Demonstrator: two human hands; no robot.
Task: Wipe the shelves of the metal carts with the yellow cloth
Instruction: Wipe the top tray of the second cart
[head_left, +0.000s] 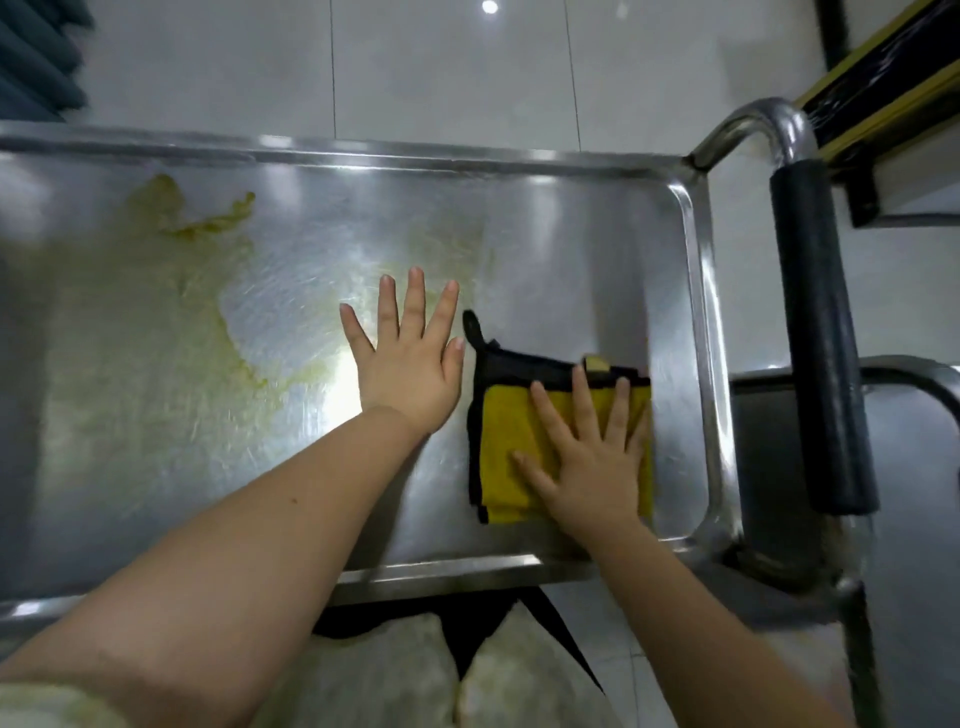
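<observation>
- Pressing flat on the yellow cloth (511, 441), right hand (587, 462) has fingers straight and spread; folded square, black trim, loop at its far-left corner.
- Left hand (410, 358) lies open, palm down on bare steel, just left of the cloth.
- Cart shelf (597, 244): shiny scratched metal, raised rim, rounded corners; cloth near the right rim.
- Yellowish smear (156, 322) covers the left part.
- Black-padded handle (815, 332) beyond the right edge.

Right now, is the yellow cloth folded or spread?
Folded: the yellow cloth is a compact rectangle with stacked edges on its left, pressed flat by the right hand.
</observation>
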